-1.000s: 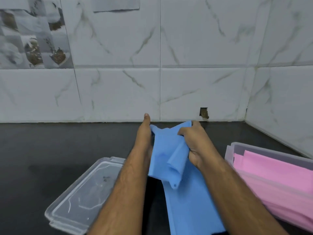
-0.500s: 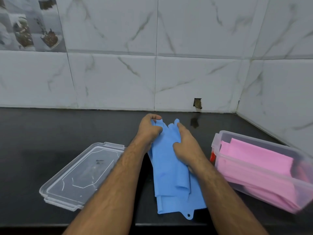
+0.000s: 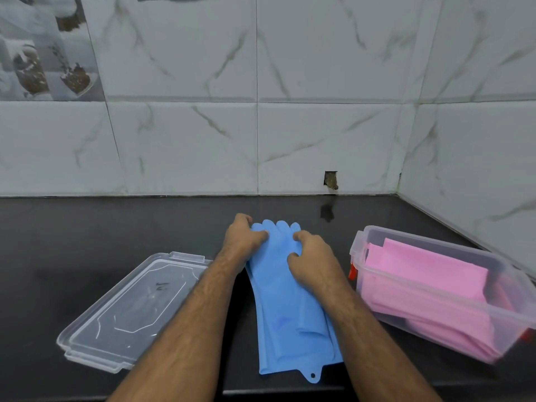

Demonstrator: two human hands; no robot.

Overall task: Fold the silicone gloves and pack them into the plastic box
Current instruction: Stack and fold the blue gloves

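A blue silicone glove (image 3: 287, 314) lies flat on the black counter, fingers pointing at the wall and cuff at the front edge. My left hand (image 3: 242, 242) rests on its finger end at the left side, fingers curled onto the silicone. My right hand (image 3: 311, 259) presses on the palm part from the right, thumb and fingers pinching the material. To the right stands the clear plastic box (image 3: 429, 297) with folded pink gloves (image 3: 426, 277) inside.
The box's clear lid (image 3: 133, 311) lies on the counter (image 3: 87, 242) to the left of my left forearm. Marble-look tiled walls close the back and the right side. The counter's front edge runs just below the glove's cuff.
The blue glove was held bunched up above the counter; it now lies spread flat. Both hands came down onto its finger end. The view has tilted and pulled back.
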